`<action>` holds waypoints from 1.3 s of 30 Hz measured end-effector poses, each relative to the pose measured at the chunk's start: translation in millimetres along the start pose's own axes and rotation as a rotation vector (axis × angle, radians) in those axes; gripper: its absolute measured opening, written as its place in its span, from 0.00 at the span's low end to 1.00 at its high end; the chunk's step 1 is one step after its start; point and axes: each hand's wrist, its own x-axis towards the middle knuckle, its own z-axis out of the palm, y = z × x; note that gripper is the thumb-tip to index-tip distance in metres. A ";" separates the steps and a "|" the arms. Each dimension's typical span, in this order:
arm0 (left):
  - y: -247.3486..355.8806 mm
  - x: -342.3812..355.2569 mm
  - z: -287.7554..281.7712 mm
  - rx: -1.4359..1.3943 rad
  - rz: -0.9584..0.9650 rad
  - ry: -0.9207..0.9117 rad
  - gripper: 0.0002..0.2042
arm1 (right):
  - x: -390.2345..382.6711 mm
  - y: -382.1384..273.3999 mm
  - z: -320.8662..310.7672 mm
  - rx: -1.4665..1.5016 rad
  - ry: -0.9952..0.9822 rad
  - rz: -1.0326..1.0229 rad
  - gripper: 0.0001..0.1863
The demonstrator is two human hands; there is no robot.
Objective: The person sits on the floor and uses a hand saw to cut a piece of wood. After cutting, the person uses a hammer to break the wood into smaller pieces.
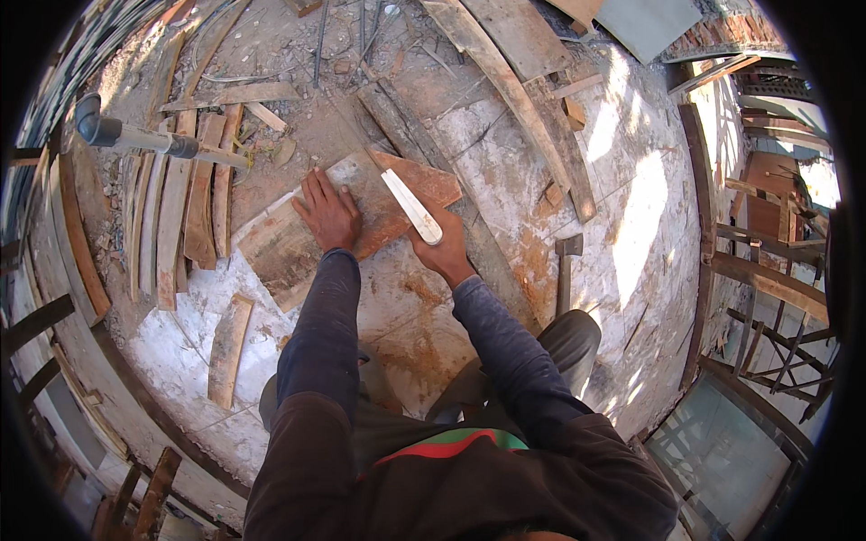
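Note:
My left hand [328, 211] lies flat with fingers spread on a worn wooden board [280, 257], pressing on its upper face. My right hand [442, 245] is closed round the white handle of what looks like a hand saw [411, 207], over the board's reddish right part. The blade is seen nearly edge-on and hard to make out. Beneath the board are the dusty white floor tiles [406, 334], with brownish dust on them. A hatchet or hammer [566, 266] lies on the floor to the right, by my knee.
Several planks [200, 198] lie side by side at the left, near a grey pipe [135, 135]. One short wood piece [230, 350] sits left of my forearm. Long boards [505, 86] stretch across the far right. Wooden frames [767, 279] and a glass panel [722, 442] stand at right.

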 end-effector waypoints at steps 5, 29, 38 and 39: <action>-10.9 5.9 -4.8 0.006 -0.038 0.034 0.30 | -144.1 -50.3 -96.8 -0.070 -0.129 0.204 0.28; -6.3 6.1 0.9 0.002 0.036 0.086 0.29 | -5.9 -6.0 -8.0 0.078 -0.012 0.093 0.28; -12.2 4.0 0.1 0.007 -0.004 0.092 0.29 | -137.2 -57.2 -107.8 -0.043 -0.144 0.258 0.29; -9.4 4.4 0.7 0.000 0.011 0.095 0.29 | -103.0 -43.1 -81.7 -0.013 -0.078 0.209 0.29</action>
